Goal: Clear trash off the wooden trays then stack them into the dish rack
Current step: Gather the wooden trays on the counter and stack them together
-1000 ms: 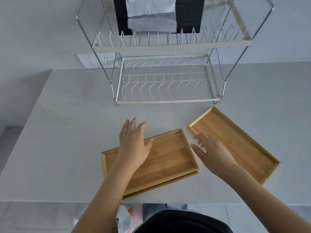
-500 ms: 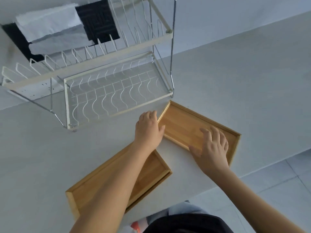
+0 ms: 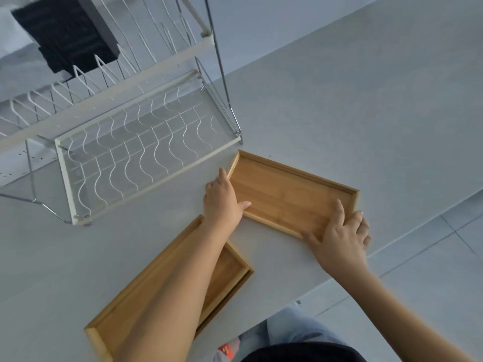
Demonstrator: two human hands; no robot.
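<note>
Two empty wooden trays lie on the grey table. The right tray point(image 3: 285, 192) sits just in front of the dish rack's right corner. My left hand point(image 3: 222, 201) clasps its left end, thumb over the near rim. My right hand point(image 3: 342, 233) grips its right near corner, fingers curled over the rim. The left tray point(image 3: 125, 312) lies flat near the table's front edge, partly hidden under my left forearm. The two-tier wire dish rack point(image 3: 146, 142) stands at the back left, its lower shelf bare.
A black block point(image 3: 68, 35) rests on the rack's upper tier. The table's front edge point(image 3: 392, 246) runs diagonally close to my right hand, with tiled floor point(image 3: 431, 270) beyond. Open tabletop point(image 3: 339, 100) stretches to the right of the rack.
Both hands left the left tray and moved to the right tray, then spread to its two ends and closed on its rim. The view swung to the right.
</note>
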